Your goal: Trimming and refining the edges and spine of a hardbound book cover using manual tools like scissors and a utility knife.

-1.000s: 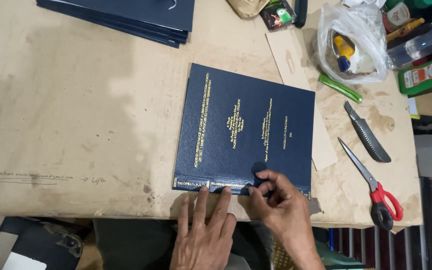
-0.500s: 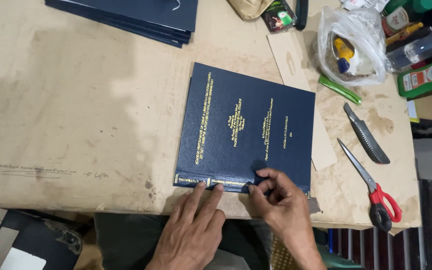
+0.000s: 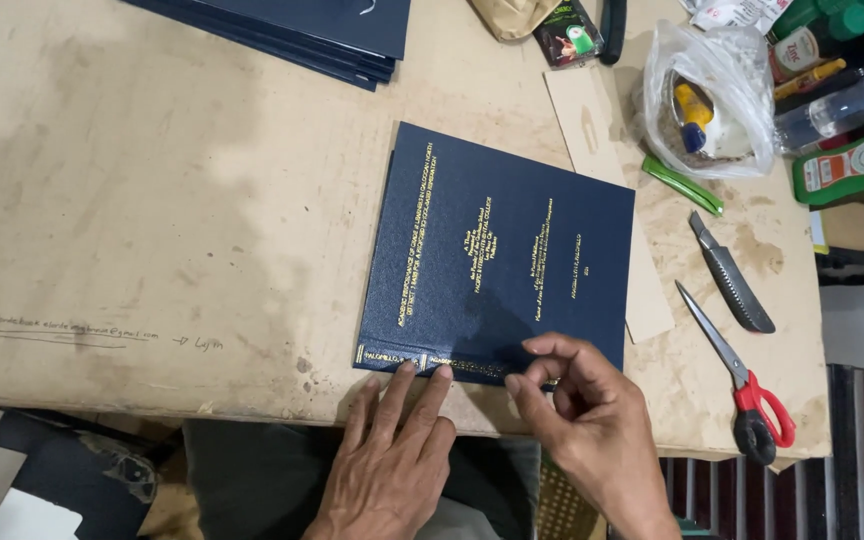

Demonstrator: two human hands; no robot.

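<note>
Bookbinding work looked close to finished at this moment. One navy hardcover book [image 3: 497, 255] lay flat on the worn tabletop [image 3: 152, 200], cover up, gold lettering already stamped on the front and along the spine, which faced the person at the near edge. The case appeared closed and whole; as a judgement, what remained was pressing or smoothing along that spine edge, and I could not tell whether glue was still setting there. A stack of like navy covers [image 3: 292, 30] sat at the far edge, well apart from the book.

The left hand [image 3: 392, 450] was spread flat and wide, palm down, its fingertips [image 3: 410, 370] touching the spine edge near the book's left corner; it gripped nothing. The right hand [image 3: 587, 420] was curled narrow, thumb and forefinger drawn near each other at the spine edge toward the book's right part. Whether they pinched the cover's edge or only touched it could not be told.

A cardboard strip [image 3: 602, 170] lay partly under the book's right side. Further right were a green marker [image 3: 682, 185], a knife [image 3: 732, 275] and red-handled scissors [image 3: 742, 380], all untouched. A clear plastic bag [image 3: 712, 100] and a few bottles [image 3: 852, 110] crowded the far right corner.
</note>
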